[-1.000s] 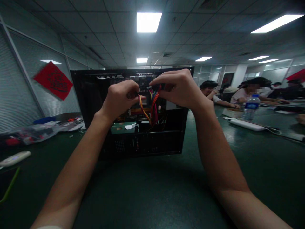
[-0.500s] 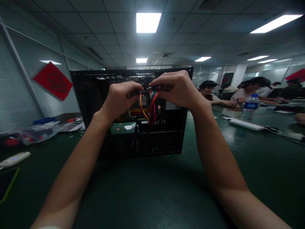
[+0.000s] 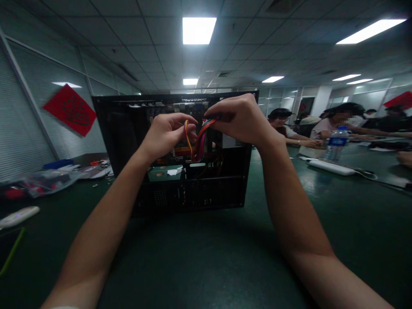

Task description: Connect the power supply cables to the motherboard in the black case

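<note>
An open black computer case (image 3: 212,193) stands on its edge on the green table, its inside facing me. My right hand (image 3: 240,118) pinches a thick bundle of coloured power wires (image 3: 202,143) near its upper end, where the connector is mostly covered by my fingers. My left hand (image 3: 167,134) is closed around a thinner yellow-and-red cable (image 3: 187,135), which loops up between thumb and index finger; its tip is hidden. Both hands are in front of the motherboard area, with a small gap between them.
On the left lie a clear plastic bag (image 3: 48,182), a white device (image 3: 19,216) and a green-edged phone (image 3: 11,249). To the right are a water bottle (image 3: 336,143), a white power strip (image 3: 331,167) and a small box (image 3: 312,151). Other people sit beyond.
The thin cable now loops higher over my left fingers, and the wire bundle has shifted up and left. My left fingertips have moved slightly right; my right hand stays nearly in place.
</note>
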`<action>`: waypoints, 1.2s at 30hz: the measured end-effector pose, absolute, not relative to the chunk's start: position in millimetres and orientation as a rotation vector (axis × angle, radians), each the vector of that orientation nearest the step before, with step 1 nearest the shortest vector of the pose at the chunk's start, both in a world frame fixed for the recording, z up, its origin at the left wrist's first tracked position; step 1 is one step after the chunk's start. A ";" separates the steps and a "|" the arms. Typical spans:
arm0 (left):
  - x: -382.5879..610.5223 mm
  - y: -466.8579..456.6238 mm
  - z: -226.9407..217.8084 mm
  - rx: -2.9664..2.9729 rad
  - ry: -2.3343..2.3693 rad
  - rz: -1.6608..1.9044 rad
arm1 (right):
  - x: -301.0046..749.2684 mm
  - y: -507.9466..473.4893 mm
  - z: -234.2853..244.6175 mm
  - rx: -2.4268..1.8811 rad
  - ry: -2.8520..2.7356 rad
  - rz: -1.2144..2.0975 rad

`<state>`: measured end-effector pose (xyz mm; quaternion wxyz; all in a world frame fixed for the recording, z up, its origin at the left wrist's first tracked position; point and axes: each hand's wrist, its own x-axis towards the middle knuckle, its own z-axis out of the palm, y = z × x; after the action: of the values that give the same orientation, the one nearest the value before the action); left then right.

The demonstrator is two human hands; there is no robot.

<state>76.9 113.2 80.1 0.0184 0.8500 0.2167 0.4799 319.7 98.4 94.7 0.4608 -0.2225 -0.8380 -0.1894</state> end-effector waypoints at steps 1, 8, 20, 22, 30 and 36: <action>76.7 112.7 81.6 2.593 0.660 1.485 | 319.6 97.8 95.0 -0.547 -2.060 -0.470; 67.2 96.6 93.4 2.442 0.687 1.502 | 322.0 93.0 96.7 -0.557 -2.040 -0.508; 72.8 75.1 93.5 2.956 0.846 1.450 | 306.6 88.2 96.1 -0.578 -2.170 -0.527; 71.6 74.4 93.6 3.058 0.833 1.448 | 304.6 88.2 95.5 -0.602 -2.190 -0.537; 64.3 74.3 96.2 3.168 0.865 1.124 | 300.2 94.5 89.6 -0.643 -2.227 -0.538; 63.1 86.0 94.9 3.330 0.750 1.292 | 297.0 95.6 88.0 -0.650 -2.308 -0.466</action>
<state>63.1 86.0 94.9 -0.2515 0.8830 0.1989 0.3427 297.0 95.6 88.0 0.3423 -0.2500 -0.8878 -0.1792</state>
